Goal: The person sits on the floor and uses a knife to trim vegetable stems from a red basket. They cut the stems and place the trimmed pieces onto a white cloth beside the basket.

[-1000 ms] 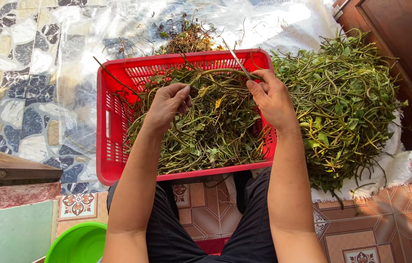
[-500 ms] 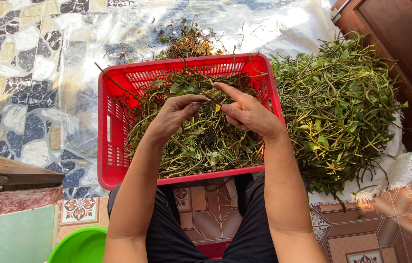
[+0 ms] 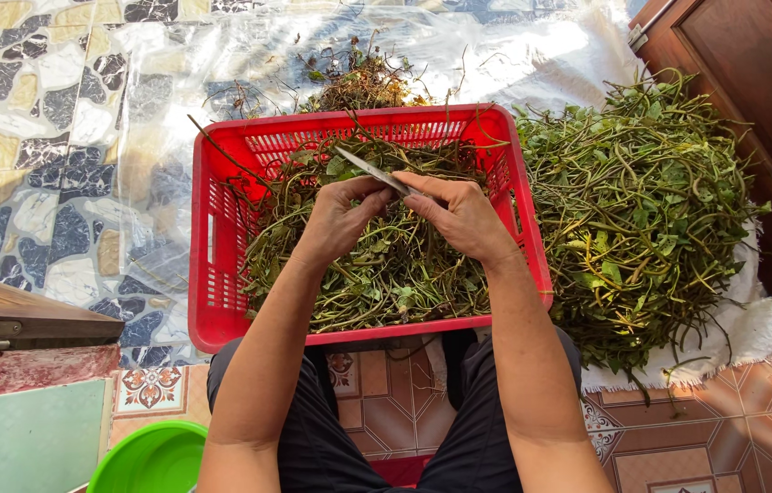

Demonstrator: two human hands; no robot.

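A red plastic basket [image 3: 212,274] lies on the floor before my knees, heaped with green stems and leaves [image 3: 386,274]. Over its middle my left hand [image 3: 336,224] and my right hand [image 3: 463,215] meet, both pinching one thin grey-green stem [image 3: 369,170] that sticks up and to the left from between my fingers.
A large pile of leafy green stems [image 3: 641,210] lies on a white cloth right of the basket. A smaller heap of dry trimmings [image 3: 358,82] sits behind it on clear plastic sheeting. A green bowl [image 3: 148,461] is at lower left, a wooden door [image 3: 751,82] at upper right.
My hands have come together from the basket's far rim toward its middle. They now hold a single stem between them instead of reaching apart into the greens.
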